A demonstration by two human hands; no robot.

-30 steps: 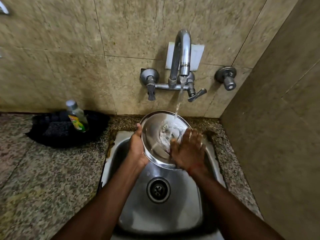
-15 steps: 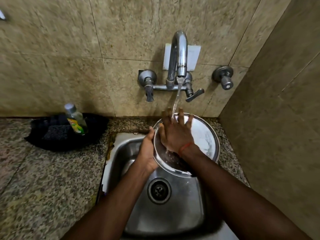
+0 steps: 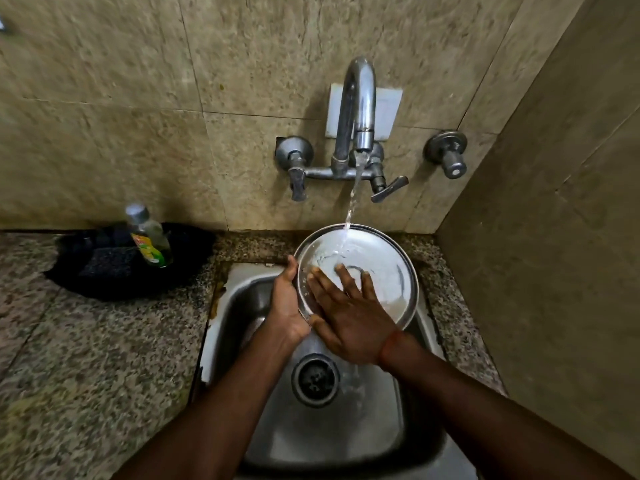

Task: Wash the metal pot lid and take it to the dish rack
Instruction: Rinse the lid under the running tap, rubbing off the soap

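**Lid under the tap, rinse in hand**

At frame centre the lid tilts over the sink, water from the tap striking its upper part. The left hand grips its left rim; the right hand lies flat and open on its face, fingers spread, holding nothing. This looks like rinsing. Next comes carrying it to a rack, which is out of view.

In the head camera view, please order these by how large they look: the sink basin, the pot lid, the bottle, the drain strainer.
1. Sink basin
2. Pot lid
3. Bottle and drain strainer: alike, not ranked.
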